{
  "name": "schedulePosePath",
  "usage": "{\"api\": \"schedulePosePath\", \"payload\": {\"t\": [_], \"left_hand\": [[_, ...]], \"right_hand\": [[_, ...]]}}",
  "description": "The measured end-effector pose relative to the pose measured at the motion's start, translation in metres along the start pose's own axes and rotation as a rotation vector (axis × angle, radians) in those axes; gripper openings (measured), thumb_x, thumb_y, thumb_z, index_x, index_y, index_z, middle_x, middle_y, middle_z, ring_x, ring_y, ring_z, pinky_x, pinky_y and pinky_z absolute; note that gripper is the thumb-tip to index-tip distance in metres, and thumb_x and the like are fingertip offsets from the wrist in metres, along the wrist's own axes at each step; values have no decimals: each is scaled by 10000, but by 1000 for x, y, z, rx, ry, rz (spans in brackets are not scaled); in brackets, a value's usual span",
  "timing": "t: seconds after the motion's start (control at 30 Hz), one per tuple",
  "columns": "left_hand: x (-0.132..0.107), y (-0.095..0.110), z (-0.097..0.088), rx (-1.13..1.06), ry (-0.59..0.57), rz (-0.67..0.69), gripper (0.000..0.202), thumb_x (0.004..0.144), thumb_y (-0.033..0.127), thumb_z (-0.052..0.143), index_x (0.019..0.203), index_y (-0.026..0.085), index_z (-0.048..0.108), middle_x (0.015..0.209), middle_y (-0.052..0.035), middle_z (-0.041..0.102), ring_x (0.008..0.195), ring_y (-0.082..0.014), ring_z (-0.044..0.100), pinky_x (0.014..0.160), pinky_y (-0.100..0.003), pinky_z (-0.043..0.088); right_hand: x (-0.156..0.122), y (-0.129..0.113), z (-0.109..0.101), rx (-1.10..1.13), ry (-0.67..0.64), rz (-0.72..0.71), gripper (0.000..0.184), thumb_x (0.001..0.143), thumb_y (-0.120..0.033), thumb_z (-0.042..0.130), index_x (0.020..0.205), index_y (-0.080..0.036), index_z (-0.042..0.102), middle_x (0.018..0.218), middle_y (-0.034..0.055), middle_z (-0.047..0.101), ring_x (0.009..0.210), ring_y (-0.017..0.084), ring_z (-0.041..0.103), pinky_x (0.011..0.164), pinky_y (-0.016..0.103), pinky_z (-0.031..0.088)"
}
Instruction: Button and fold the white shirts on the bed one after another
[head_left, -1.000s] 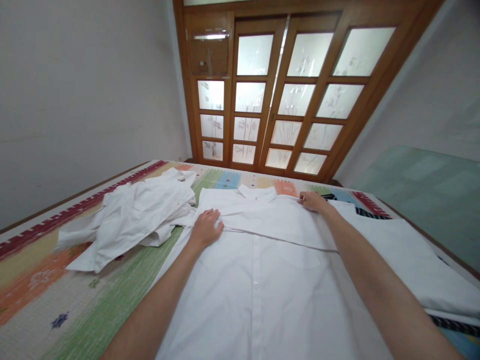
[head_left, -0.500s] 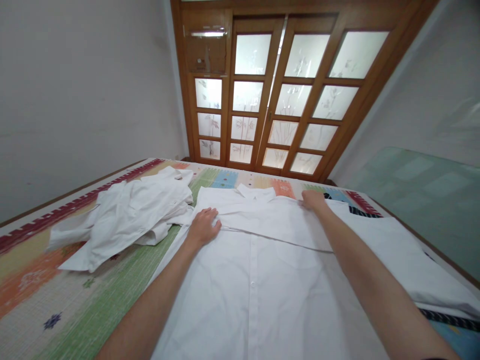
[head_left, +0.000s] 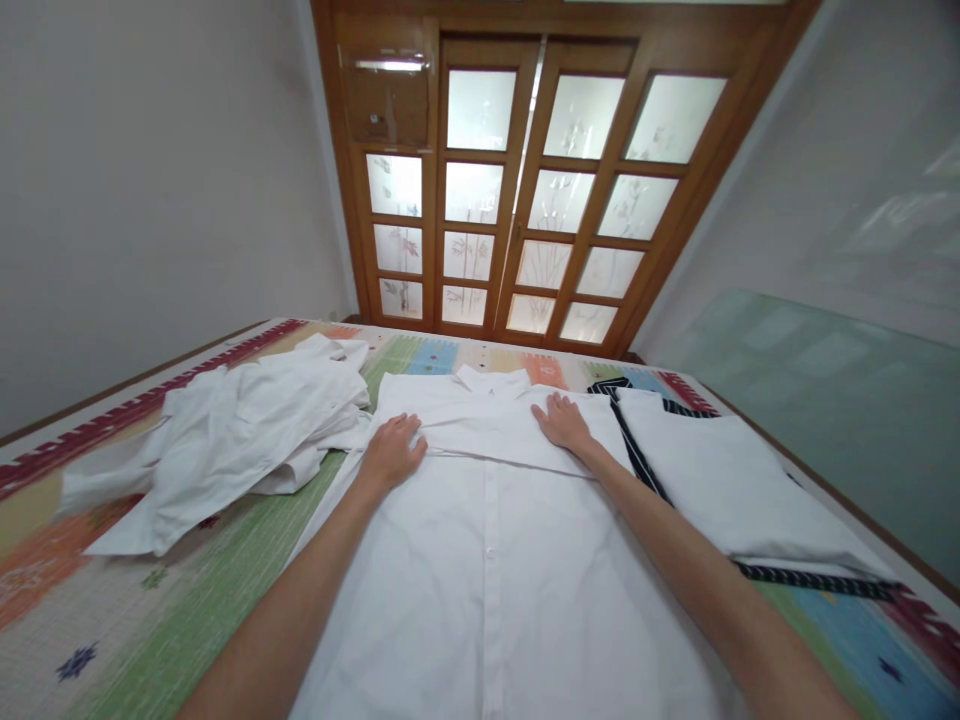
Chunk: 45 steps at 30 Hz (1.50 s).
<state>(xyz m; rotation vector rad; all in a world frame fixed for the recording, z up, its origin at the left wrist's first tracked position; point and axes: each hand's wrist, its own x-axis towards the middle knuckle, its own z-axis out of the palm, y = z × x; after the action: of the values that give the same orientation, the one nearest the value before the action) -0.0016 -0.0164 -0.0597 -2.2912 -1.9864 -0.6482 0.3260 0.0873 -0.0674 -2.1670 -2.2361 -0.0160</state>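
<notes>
A white button-up shirt [head_left: 450, 560] lies spread in front of me, its collar at the far end and its button strip running towards me. Sleeve fabric [head_left: 480, 425] lies folded across its upper part. My left hand [head_left: 393, 450] rests on the left end of that fabric, fingers extended. Flat on the cloth on the right side, just below the collar, lies my right hand [head_left: 562, 422] with its fingers spread. Neither hand appears to grip anything.
A crumpled white garment [head_left: 247, 430] lies to the left. On the right is a folded white garment [head_left: 727, 480] with black striped edging. Beneath everything is a colourful patterned bedspread [head_left: 232, 590]. Wooden doors with glass panes [head_left: 480, 190] stand beyond the bed.
My right hand has moved left from the shirt's right shoulder onto its chest and opened, with the fabric folded over there. My left hand stays on the cloth. The view shifted slightly.
</notes>
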Motion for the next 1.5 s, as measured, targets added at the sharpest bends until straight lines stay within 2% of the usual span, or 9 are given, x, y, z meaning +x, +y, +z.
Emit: {"api": "schedulePosePath", "payload": {"t": [0.13,0.23,0.47,0.7,0.9,1.07,1.17,1.33,1.5], "left_hand": [[0,-2,0,5,-14,17,392,894,287,455,1231,164,613,1330,-112,608,1306,-230,495,1105,-385,383],[-1,-4,0,19,-51,30,431,913,307,420,1279,150,586,1369,-122,575,1337,-235,461,1123,-387,357],[-12,-10,1,65,-95,22,493,943,357,357,1378,183,510,1483,-92,451,1408,-241,360,1175,-445,243],[-17,-3,-4,134,-98,-113,534,940,425,369,1412,198,473,1515,-108,403,1434,-250,303,1172,-486,194],[-25,-1,-11,156,-102,-163,567,944,483,337,1437,225,447,1535,-98,374,1446,-277,268,1151,-512,221],[-34,-11,-18,152,-145,-221,663,918,579,334,1454,199,425,1565,-105,309,1424,-344,297,1145,-502,238],[-34,-18,-21,151,-147,-259,748,891,635,349,1462,156,402,1561,-148,307,1418,-360,303,1144,-482,245],[-27,-32,-22,135,-85,-290,785,899,617,322,1450,60,364,1490,-222,405,1372,-347,389,1122,-457,287],[-16,-57,-32,142,-80,-337,679,923,551,283,1327,43,483,1417,-239,488,1324,-343,450,1089,-452,333]], "right_hand": [[-9,24,-5,-23,4,114,758,986,-520,208,1459,64,312,1537,250,266,1427,352,234,1163,448,111],[-14,32,-8,-29,-2,111,754,989,-503,208,1460,78,298,1535,257,264,1428,339,237,1165,423,117],[-25,37,-3,-34,-10,62,784,979,-552,219,1485,45,268,1560,240,207,1450,337,174,1175,418,59],[-29,37,-5,35,-8,180,859,962,-584,247,1480,101,211,1556,274,178,1453,329,163,1168,384,115],[-33,33,-4,-2,-14,126,767,979,-560,213,1504,-1,249,1557,253,207,1451,321,180,1164,431,86],[-39,33,-5,-20,-37,85,752,981,-564,219,1516,-35,241,1566,238,198,1454,326,169,1163,433,81],[-40,33,-5,-18,-38,73,758,980,-566,217,1516,-31,238,1566,237,194,1451,334,176,1165,436,80],[-38,34,-3,-42,-38,48,762,977,-586,220,1512,-44,258,1566,229,206,1446,337,194,1162,438,109],[-38,35,-2,-53,-33,39,771,978,-584,217,1505,-22,265,1559,238,218,1445,341,190,1164,427,111]]}}
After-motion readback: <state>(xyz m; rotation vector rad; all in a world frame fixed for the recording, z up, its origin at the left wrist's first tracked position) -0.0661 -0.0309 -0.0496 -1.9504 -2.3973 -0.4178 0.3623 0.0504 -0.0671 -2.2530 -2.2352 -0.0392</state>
